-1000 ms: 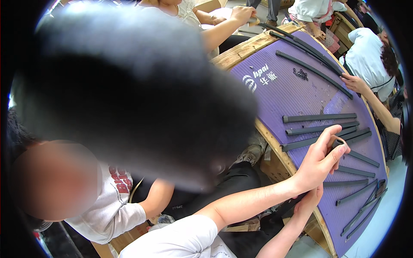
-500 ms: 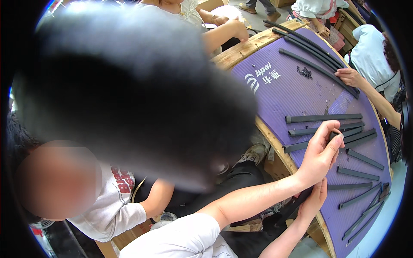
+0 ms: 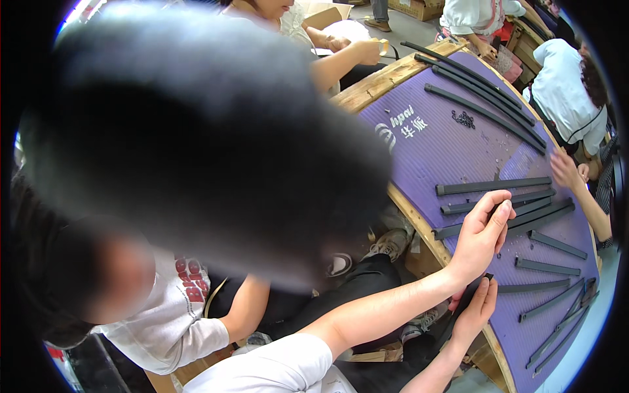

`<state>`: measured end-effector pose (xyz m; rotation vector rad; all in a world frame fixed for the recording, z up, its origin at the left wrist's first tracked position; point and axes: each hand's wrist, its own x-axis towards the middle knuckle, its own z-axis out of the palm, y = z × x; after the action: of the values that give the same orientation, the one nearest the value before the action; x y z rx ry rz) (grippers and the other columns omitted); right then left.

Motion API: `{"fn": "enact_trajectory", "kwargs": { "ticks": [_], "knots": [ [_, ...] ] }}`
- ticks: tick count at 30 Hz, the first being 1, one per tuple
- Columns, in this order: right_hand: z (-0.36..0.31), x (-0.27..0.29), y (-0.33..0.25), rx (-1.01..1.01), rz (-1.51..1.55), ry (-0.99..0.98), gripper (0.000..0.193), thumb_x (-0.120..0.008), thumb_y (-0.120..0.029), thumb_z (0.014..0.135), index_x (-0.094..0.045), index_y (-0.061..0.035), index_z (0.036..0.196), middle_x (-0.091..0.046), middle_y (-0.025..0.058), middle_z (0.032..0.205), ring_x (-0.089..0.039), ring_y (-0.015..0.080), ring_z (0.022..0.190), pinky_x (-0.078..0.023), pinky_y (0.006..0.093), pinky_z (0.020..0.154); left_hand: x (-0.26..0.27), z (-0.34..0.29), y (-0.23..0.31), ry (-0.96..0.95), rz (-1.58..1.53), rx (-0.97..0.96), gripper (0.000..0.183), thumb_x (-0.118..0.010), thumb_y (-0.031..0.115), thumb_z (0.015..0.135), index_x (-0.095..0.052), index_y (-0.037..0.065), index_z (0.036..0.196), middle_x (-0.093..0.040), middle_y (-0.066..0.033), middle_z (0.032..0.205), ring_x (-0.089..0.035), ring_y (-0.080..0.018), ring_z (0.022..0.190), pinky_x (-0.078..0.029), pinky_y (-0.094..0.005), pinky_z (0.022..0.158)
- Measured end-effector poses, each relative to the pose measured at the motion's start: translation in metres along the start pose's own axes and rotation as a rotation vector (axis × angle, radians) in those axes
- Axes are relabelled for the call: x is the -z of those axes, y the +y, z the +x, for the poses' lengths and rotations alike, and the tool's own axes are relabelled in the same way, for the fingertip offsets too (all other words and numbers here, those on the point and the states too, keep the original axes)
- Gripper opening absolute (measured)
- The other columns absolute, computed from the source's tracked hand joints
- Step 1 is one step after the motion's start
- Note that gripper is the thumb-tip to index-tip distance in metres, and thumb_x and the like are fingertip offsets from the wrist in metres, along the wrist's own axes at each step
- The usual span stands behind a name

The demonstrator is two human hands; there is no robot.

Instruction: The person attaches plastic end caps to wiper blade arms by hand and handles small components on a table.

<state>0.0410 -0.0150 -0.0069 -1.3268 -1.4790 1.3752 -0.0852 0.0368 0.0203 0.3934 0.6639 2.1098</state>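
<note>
My left hand (image 3: 483, 226) is raised over the near edge of the table, its fingers curled in and its thumb against the fingertips. Whatever it pinches, if anything, is hidden. Just below it, my right hand (image 3: 475, 309) is closed around the end of a flat black strip (image 3: 464, 302), which runs down toward my lap. Beyond my left hand, several black strips (image 3: 495, 187) with capped ends lie side by side on the purple ribbed mat (image 3: 452, 154). Shorter black strips (image 3: 547, 266) lie to the right of my hands.
Longer black strips (image 3: 485, 114) and a small pile of black bits (image 3: 464, 119) lie at the far end of the wood-edged table (image 3: 377, 84). A co-worker's blurred hand (image 3: 563, 169) hovers at the far side. Another person sits at left. A large dark blur (image 3: 209, 150) covers the upper left.
The co-worker's hand has left the long strips and moved nearer along the far edge. My left hand has shifted slightly; the dark thing between its fingers no longer shows. My right hand still grips the strip.
</note>
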Motion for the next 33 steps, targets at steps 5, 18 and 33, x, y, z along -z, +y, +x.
{"fn": "enact_trajectory", "kwargs": {
  "ticks": [5, 18, 33],
  "knots": [
    [-0.003, 0.0, -0.002, -0.03, 0.041, 0.037, 0.027, -0.04, -0.031, 0.109, -0.053, -0.0074, 0.104, -0.055, 0.0011, 0.061, -0.048, 0.0079, 0.045, -0.037, 0.0206, 0.041, 0.003, 0.0, 0.011, -0.124, -0.045, 0.018, 0.042, -0.048, 0.029, 0.108, -0.048, 0.0, 0.138, -0.058, -0.0057, 0.1, -0.05, -0.0074, 0.059, -0.042, -0.021, 0.049],
    [-0.012, 0.01, -0.014, -0.091, 0.333, -0.146, 0.027, -0.045, -0.031, 0.108, -0.048, -0.0089, 0.093, -0.048, 0.004, 0.053, -0.039, 0.0102, 0.033, -0.029, 0.0227, 0.029, 0.018, 0.004, 0.034, -0.261, -0.256, 0.171, 0.041, -0.07, 0.017, 0.094, -0.056, 0.012, 0.132, -0.066, -0.0066, 0.112, -0.064, -0.0145, 0.089, -0.054, -0.0303, 0.078],
    [0.002, 0.029, -0.023, -0.053, 0.463, 0.123, 0.027, -0.044, -0.032, 0.108, -0.051, -0.0062, 0.103, -0.05, 0.0047, 0.058, -0.04, 0.0101, 0.038, -0.029, 0.0223, 0.033, 0.001, -0.011, 0.01, -0.431, 0.508, 0.105, 0.051, -0.07, 0.03, 0.094, -0.055, -0.003, 0.131, -0.065, -0.0055, 0.11, -0.057, -0.0138, 0.093, -0.048, -0.0296, 0.082]
  ]
}}
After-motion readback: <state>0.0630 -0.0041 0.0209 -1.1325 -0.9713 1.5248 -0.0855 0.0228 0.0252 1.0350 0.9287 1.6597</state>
